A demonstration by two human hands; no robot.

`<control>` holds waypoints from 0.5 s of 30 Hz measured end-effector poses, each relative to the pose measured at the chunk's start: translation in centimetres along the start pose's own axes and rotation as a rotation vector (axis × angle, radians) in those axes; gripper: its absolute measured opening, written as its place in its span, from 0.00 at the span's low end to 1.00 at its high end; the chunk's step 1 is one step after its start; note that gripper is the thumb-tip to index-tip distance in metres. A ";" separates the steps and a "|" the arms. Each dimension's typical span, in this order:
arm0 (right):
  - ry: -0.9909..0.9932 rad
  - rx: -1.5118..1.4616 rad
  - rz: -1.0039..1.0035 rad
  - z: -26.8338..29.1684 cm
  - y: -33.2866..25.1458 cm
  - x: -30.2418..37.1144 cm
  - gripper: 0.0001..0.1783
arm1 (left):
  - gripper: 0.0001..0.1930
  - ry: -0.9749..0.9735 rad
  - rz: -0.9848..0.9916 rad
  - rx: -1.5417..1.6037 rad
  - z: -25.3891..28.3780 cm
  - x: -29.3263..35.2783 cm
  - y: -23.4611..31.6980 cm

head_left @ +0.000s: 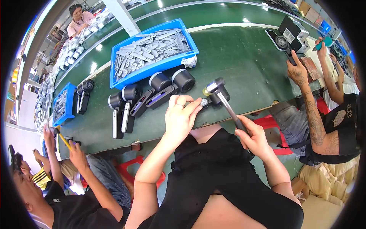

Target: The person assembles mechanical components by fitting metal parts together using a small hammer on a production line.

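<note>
My right hand (252, 131) is closed round the dark grip of a hammer (231, 110). The hammer slants up and to the left, its metal head over a black appliance (215, 100) with a round body and a short handle part. That appliance lies near the table's front edge. My left hand (182, 114) pinches its left end, beside a small light-grey piece (204, 102); what lies under the fingertips is hidden. Whether the hammer head touches the appliance I cannot tell. Several similar black appliances with grey handle strips (166, 96) stand in a row to the left.
A blue bin (192, 49) full of grey strips stands behind the row. A smaller blue bin (69, 110) is at far left. Co-workers sit on both sides; one at left holds a yellow-handled tool (65, 140), one at right a black appliance (283, 42) near a boxy device (293, 34).
</note>
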State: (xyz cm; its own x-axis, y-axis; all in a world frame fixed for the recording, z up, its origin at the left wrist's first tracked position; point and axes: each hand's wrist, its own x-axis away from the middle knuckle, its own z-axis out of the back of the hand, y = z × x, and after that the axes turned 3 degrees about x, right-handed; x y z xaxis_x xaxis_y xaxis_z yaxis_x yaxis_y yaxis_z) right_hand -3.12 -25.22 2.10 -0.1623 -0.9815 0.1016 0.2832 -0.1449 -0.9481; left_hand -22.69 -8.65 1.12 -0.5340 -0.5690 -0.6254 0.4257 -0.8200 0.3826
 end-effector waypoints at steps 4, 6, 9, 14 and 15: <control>0.087 0.375 0.295 -0.2 0.7 0.3 0.26 | 0.12 -0.012 0.049 0.053 -0.1 0.3 -0.3; 0.063 0.377 0.277 0.2 0.3 0.4 0.27 | 0.12 0.006 0.051 0.041 -0.2 0.4 -0.4; 0.027 0.373 0.297 0.7 -0.2 0.2 0.27 | 0.09 -0.030 0.240 0.315 -0.5 0.5 -0.7; 0.009 0.407 0.264 0.9 -1.2 0.3 0.28 | 0.06 -0.068 0.338 0.474 -0.5 0.4 -1.0; 0.049 0.409 0.317 0.7 -0.9 0.2 0.28 | 0.05 -0.068 0.329 0.476 -0.4 0.3 -0.9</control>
State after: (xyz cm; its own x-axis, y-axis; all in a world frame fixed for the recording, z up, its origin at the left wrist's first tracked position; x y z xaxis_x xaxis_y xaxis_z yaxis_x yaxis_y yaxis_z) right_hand -2.73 -25.41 3.19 -0.0494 -0.9796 -0.1950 0.6703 0.1122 -0.7335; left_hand -22.90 -8.04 0.31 -0.4821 -0.7880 -0.3829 0.2103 -0.5284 0.8226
